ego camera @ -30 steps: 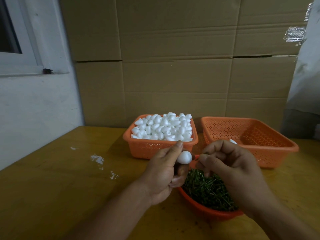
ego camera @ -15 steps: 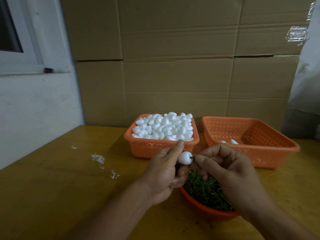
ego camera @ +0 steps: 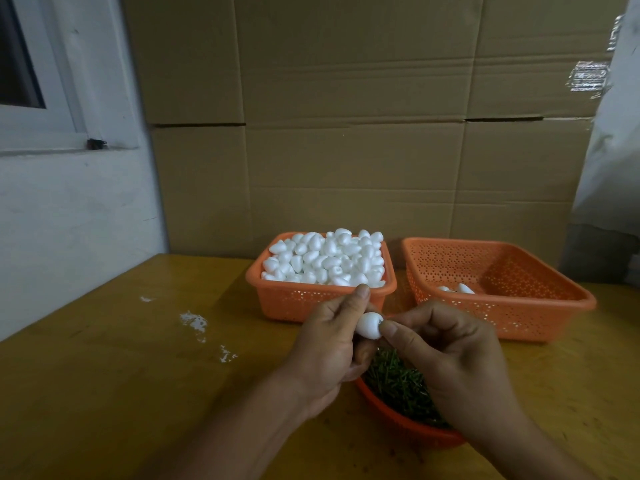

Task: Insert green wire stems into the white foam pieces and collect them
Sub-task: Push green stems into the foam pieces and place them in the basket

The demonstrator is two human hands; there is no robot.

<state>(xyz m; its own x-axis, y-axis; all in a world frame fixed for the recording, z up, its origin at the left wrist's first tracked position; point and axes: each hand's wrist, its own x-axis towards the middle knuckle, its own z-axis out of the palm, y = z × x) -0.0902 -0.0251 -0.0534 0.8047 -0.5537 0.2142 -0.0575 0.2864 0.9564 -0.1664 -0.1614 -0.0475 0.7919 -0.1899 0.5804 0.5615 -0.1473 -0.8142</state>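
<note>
foam pieces (ego camera: 325,259): matt white | baskets (ego camera: 540,318): perforated orange plastic | table (ego camera: 114,368): smooth wood

My left hand (ego camera: 332,351) is raised in front of me, forearm coming up from below left, its fingers curled and its thumb stretched up along the far side of what it holds. My right hand (ego camera: 446,355) faces it from the right, wrist bent, forefinger and thumb pinched together at the point where the two hands meet. The other right fingers are curled loosely behind the pinch.
</note>
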